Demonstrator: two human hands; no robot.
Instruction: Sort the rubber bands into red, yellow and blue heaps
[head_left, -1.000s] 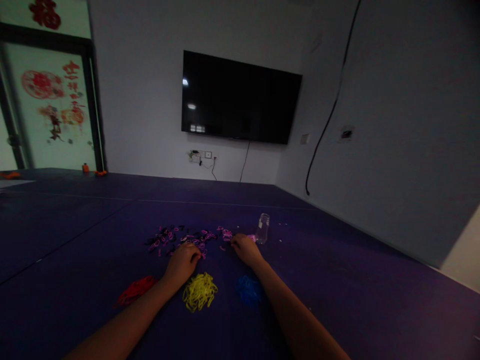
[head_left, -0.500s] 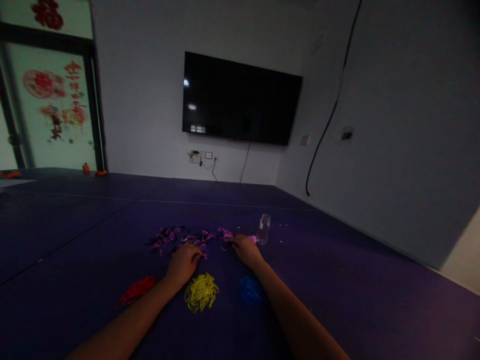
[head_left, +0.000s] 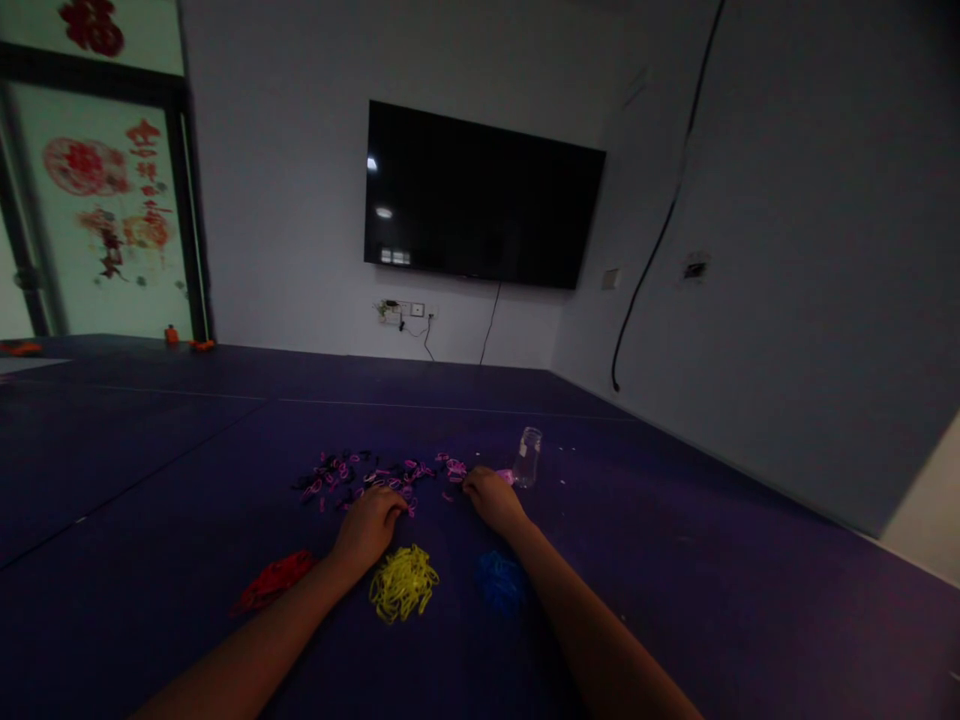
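Note:
Small pink and black rubber bands [head_left: 328, 475] lie scattered across the purple surface. At their near edge is my left hand [head_left: 371, 522], fingers curled and thumb drawn in beside a pink band; what it pinches, if anything, is too small to make out. My right hand [head_left: 493, 497] rests at the right end of the scatter with its fingers curled together, and its fingertips are partly hidden. Beyond it, some pink bands [head_left: 507, 477] lie against a clear container [head_left: 528, 460]. Nearer me are piles of red bands [head_left: 276, 582], yellow bands [head_left: 403, 583] and blue bands [head_left: 501, 582].
The purple surface [head_left: 420, 385] reaches back to the wall, where a black television [head_left: 484, 195] hangs. A dark cable [head_left: 660, 235] dangles on the right. Small orange objects [head_left: 172, 335] are near the door at far left. Tiny white bits lie right of the container.
My right hand has shifted very slightly to the right, and its fingers have drawn in a little. The left hand and the piles look much the same.

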